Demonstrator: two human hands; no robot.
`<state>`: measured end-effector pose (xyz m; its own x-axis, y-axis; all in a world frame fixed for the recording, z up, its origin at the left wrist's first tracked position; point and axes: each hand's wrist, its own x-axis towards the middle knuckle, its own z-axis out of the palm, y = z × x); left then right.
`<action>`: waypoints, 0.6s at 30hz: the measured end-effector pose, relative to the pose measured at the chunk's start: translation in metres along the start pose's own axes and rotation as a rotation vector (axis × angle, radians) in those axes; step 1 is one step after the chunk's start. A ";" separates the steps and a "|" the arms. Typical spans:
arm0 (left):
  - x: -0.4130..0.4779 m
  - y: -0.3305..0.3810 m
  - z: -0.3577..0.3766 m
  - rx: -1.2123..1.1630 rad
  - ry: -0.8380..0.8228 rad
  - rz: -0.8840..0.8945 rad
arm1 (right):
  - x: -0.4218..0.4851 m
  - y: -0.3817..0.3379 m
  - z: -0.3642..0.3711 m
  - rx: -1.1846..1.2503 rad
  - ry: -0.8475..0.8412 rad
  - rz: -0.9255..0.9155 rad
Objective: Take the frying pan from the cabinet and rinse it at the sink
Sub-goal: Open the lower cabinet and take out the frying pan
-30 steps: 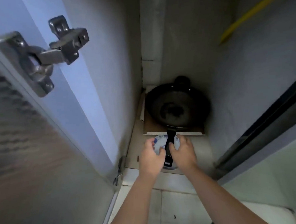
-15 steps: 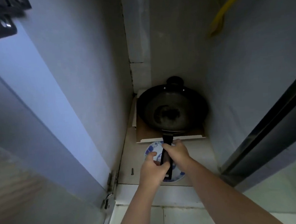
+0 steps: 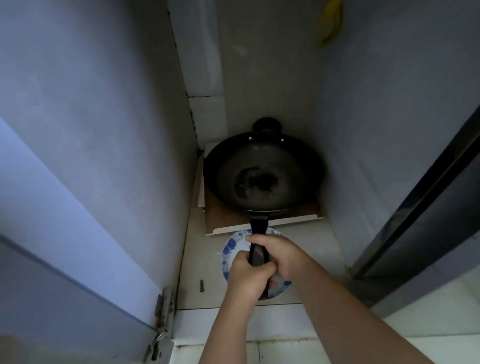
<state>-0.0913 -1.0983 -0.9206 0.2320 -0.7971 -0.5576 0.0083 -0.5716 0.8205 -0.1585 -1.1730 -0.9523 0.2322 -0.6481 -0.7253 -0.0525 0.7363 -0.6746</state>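
A black frying pan point(image 3: 264, 174) sits deep in the narrow cabinet on a piece of cardboard point(image 3: 227, 219), its long black handle pointing toward me. My left hand point(image 3: 249, 275) is wrapped around the near end of the handle. My right hand point(image 3: 278, 253) grips the handle just beyond it, thumb across the top. Both hands hover over a blue-and-white plate point(image 3: 229, 250) on the cabinet floor. The sink is out of view.
The open cabinet door point(image 3: 53, 251) stands at the left with a hinge point(image 3: 162, 340) at its base. A dark door edge point(image 3: 433, 196) bounds the right side. A yellow hose point(image 3: 332, 13) hangs at the back right. A small dark screw point(image 3: 202, 285) lies beside the plate.
Both hands went from resting beside the handle over the plate to closing around it. The view has tilted down and nearer; the upper hinge has left the frame.
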 end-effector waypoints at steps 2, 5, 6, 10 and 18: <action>0.000 0.004 0.000 -0.049 -0.024 -0.036 | 0.001 0.000 0.001 -0.005 0.001 0.014; 0.001 0.007 0.000 -0.067 -0.039 -0.072 | 0.001 0.000 0.001 0.011 -0.004 0.022; 0.001 0.007 0.000 -0.059 -0.039 -0.076 | 0.000 0.000 0.001 0.017 -0.006 0.024; 0.002 0.008 0.001 -0.035 -0.032 -0.086 | -0.004 0.000 0.005 0.022 -0.013 -0.028; 0.002 0.004 0.001 -0.011 0.032 -0.020 | -0.014 -0.003 0.014 -0.039 0.056 -0.166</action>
<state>-0.0922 -1.1022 -0.9184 0.2624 -0.7788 -0.5697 0.0241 -0.5849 0.8107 -0.1485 -1.1631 -0.9383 0.1866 -0.7706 -0.6094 -0.0554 0.6111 -0.7896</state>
